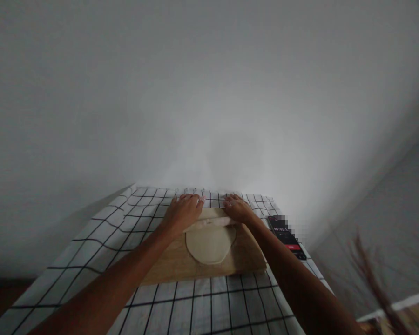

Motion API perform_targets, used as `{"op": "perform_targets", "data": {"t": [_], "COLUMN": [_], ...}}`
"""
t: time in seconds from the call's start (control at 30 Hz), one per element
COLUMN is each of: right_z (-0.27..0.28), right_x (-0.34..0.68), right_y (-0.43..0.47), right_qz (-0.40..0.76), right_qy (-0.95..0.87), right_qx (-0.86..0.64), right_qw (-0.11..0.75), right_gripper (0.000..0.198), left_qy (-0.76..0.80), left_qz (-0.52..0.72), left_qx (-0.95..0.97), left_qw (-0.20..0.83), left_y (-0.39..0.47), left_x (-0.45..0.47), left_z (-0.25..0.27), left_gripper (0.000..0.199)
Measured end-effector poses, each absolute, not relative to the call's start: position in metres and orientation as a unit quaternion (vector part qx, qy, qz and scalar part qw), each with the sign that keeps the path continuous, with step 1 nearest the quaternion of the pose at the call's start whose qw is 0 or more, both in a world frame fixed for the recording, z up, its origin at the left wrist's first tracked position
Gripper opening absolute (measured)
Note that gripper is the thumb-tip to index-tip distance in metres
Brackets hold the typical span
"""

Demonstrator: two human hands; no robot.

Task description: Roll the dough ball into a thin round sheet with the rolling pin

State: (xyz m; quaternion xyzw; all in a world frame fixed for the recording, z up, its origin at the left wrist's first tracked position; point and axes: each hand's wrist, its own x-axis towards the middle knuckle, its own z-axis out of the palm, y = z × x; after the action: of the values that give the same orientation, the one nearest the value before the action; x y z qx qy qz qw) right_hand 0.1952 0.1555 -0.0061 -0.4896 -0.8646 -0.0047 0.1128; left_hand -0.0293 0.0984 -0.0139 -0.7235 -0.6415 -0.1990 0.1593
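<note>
A pale rolling pin [212, 222] lies crosswise over a flat, roughly round sheet of dough [209, 246]. My left hand [185, 207] rests over the pin's left end, its fingers pointing forward and curling down. Over the right end is my right hand [238, 208], in much the same pose. Both hands hide the ends of the pin. Some dough shows beyond the pin, between the hands, and a larger part shows on the near side. Beneath the dough is a wooden board [249, 260].
The board sits on a table with a white, black-checked cloth [174, 302]. A phone [286, 239] showing a timer lies right of the board. A pale wall [209, 102] stands directly behind the table. Blurred thin brown stalks [368, 270] rise at the lower right.
</note>
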Motion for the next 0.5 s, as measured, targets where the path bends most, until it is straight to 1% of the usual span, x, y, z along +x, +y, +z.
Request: {"op": "perform_targets", "data": {"t": [0.1,0.2,0.33,0.5], "right_z": [-0.007,-0.010,-0.019,-0.040], "right_x": [0.206,0.217,0.228,0.240], "right_y": [0.133,0.105,0.058,0.004], "right_qz": [-0.009,-0.023,-0.034,-0.032], "right_qy": [-0.868,-0.867,-0.858,-0.840], "right_qx": [-0.485,-0.482,-0.484,-0.482], "right_qw": [0.107,0.123,0.172,0.245], "right_gripper": [0.035,0.039,0.038,0.049], "left_qy": [-0.630,-0.624,-0.599,-0.555], "left_qz": [-0.199,-0.208,-0.225,-0.229], "left_qx": [-0.734,-0.739,-0.756,-0.785], "left_qw": [0.156,0.145,0.142,0.153], "left_y": [0.083,0.062,0.027,-0.017], "left_x": [-0.024,-0.016,-0.007,-0.005], "left_z": [-0.015,-0.013,-0.015,-0.032], "left_gripper": [0.037,0.033,0.039,0.046]}}
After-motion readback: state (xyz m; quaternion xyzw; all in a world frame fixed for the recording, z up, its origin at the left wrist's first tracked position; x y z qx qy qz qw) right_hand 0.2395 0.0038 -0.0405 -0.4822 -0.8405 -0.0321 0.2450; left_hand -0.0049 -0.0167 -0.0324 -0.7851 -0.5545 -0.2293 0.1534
